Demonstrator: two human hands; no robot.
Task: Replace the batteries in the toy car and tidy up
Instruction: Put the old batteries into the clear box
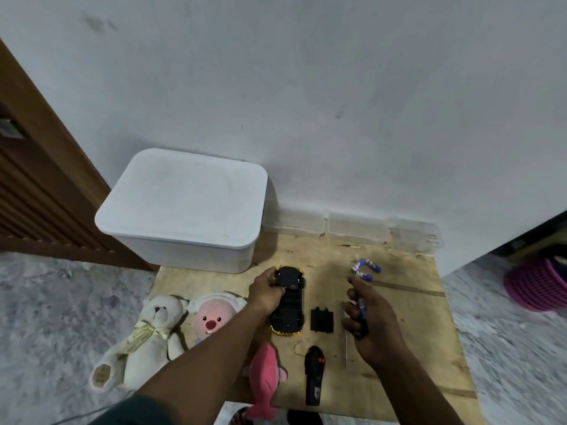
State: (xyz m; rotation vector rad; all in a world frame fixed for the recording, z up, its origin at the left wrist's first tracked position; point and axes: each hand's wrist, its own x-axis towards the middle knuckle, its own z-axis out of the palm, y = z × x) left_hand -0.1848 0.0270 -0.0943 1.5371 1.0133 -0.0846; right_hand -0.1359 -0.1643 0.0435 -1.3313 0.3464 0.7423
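Note:
A yellow and black toy car [289,300] lies upside down on a wooden board [399,302]. My left hand [266,291] grips its far end. My right hand [366,317] is closed around blue batteries [362,315] to the right of the car. Several more blue batteries [365,266] lie loose on the board beyond that hand. The black battery cover [321,319] rests between the car and my right hand. A thin screwdriver [345,348] lies partly under my right hand. The black remote control [314,375] sits near the board's front edge.
A white lidded bin [184,207] stands at the board's back left. Clear plastic boxes [352,228] line the wall. A white teddy bear [147,335], a pink-faced plush [214,314] and a pink fish plush [267,381] lie at the left. A pink basket [537,283] sits far right.

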